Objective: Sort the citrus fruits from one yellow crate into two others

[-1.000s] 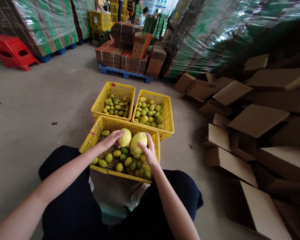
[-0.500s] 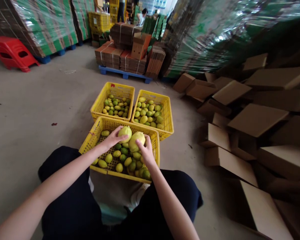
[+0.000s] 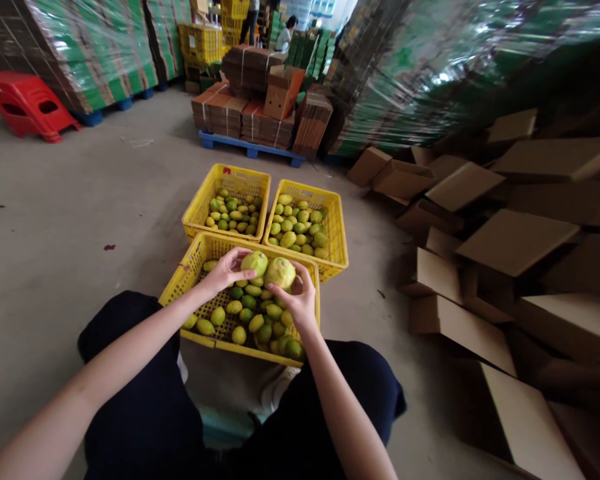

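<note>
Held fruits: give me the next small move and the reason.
Perhaps turn the right fruit slightly in the right hand: its upper side shows, but the fingers cover part of its rind. The left hand holds the left fruit beside it, so probably cannot help.

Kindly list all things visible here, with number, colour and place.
near crate: one, yellow, centre
far crates: two, yellow, behind
held fruits: two, yellow-green, above near crate
loose fruits: many, green-yellow, in crates
stool: one, red, left
cardboard boxes: many, brown, right
pallet: one, blue, further back
carton bundles: several, brown, on pallet
wrapped stacks: several, green, left and right
stacked crates: several, yellow, back
people: two, back
knees: two, dark trousers, nearest
left hand: one, holding left fruit
right hand: one, holding right fruit
</note>
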{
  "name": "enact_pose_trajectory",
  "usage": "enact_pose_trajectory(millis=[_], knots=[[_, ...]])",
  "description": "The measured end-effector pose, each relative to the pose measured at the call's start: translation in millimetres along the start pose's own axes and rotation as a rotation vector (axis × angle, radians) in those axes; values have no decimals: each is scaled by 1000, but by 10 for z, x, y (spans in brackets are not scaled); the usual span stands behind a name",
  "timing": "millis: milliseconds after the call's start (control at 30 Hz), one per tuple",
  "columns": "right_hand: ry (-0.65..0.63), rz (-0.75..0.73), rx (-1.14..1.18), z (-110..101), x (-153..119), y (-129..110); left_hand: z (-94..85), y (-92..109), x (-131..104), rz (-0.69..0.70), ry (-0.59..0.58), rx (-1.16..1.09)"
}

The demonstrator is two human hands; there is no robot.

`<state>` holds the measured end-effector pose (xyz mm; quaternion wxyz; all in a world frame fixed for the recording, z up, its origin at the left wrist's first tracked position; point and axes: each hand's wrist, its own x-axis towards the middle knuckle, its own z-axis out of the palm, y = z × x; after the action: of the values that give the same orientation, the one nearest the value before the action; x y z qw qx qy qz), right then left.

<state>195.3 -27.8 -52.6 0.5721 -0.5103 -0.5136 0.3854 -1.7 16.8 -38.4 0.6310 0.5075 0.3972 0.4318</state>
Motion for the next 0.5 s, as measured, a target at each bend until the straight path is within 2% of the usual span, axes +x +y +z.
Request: enact_pose_trajectory(millis=[67,167,233,367,500], knots=[[-35,115,104,-6,14,2,-18,9,6,-27,6,14],[-6,242,222,-16,40,12,-39,0,21,-51,-3,-20],[14,266,259,-26,55,19,-49,-16,27,-81,19,-82],[-75,312,310,-30,55,21,-53,-66,34,-187,114,-220],[-110,407,388,69,18,44,6,-151,40,-293,144,-312]])
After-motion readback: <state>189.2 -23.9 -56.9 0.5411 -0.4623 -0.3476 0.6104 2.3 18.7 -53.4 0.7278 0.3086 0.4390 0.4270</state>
